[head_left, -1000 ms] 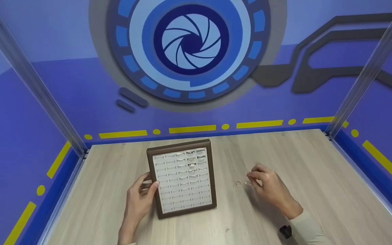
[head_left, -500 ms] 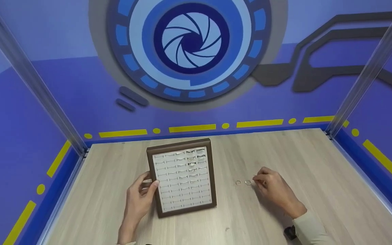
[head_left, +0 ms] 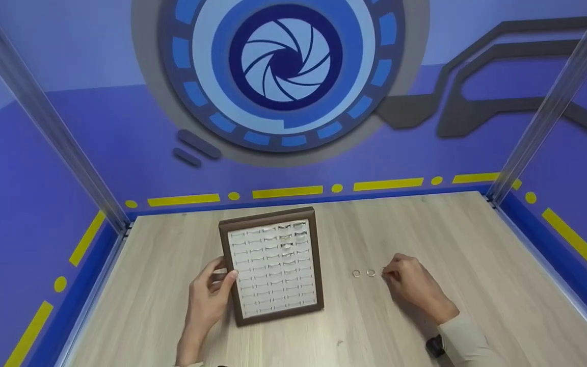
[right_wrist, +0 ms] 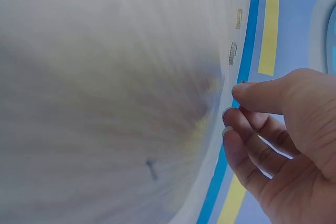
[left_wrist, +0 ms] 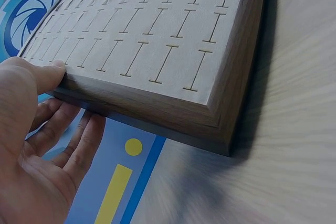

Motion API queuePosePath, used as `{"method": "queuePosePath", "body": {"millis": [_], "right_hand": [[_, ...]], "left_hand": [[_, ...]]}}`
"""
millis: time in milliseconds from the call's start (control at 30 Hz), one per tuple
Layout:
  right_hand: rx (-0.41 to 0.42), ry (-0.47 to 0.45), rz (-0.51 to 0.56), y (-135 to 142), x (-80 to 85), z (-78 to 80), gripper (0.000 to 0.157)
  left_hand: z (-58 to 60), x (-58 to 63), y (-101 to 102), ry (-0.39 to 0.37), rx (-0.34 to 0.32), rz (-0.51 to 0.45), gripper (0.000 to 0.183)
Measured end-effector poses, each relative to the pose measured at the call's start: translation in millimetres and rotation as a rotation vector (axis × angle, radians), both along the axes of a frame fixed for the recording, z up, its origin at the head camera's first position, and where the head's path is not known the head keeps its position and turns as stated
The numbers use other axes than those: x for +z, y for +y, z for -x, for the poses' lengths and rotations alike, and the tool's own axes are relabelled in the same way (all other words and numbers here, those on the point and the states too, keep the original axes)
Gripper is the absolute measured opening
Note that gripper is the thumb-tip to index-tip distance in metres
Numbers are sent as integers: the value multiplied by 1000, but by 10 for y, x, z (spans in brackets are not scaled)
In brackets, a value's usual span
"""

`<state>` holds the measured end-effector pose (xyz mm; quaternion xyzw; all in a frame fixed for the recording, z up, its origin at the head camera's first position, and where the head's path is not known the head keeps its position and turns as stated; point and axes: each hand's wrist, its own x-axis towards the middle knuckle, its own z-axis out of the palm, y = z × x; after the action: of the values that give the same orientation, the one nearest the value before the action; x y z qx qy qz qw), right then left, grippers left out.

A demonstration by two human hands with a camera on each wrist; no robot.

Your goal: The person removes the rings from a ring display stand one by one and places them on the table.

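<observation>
My left hand grips the left edge of a brown-framed ring display board, thumb on the front rim and fingers behind. Its white slotted pad faces me, tilted up; several rings sit in slots toward its upper right. On the table, right of the board, lie two thin rings, one beside the other. Just right of them my right hand pinches a third ring at table level, mostly hidden by the fingertips. In the right wrist view the two lying rings appear beyond the thumb.
The wood-grain table is bounded by a blue back wall with yellow marks and by side walls. Metal posts stand at the back corners. A dark band is on the right wrist.
My right hand has moved a little right and down with the pinched ring, clear of the two lying rings. The left hand and the display board have stayed in place.
</observation>
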<state>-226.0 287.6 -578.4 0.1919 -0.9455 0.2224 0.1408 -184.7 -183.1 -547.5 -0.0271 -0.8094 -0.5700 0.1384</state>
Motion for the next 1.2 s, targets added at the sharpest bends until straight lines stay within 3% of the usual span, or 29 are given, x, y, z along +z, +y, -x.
{"method": "queuePosePath", "body": {"millis": [400, 767, 1200], "right_hand": [[29, -44, 21, 3, -40, 52, 12], [3, -116, 34, 1, -16, 62, 10], [-19, -118, 14, -11, -22, 74, 11]], "left_hand": [[-13, -4, -15, -2, -8, -18, 46], [16, -13, -12, 5, 4, 16, 49], [5, 1, -7, -15, 2, -15, 47]]}}
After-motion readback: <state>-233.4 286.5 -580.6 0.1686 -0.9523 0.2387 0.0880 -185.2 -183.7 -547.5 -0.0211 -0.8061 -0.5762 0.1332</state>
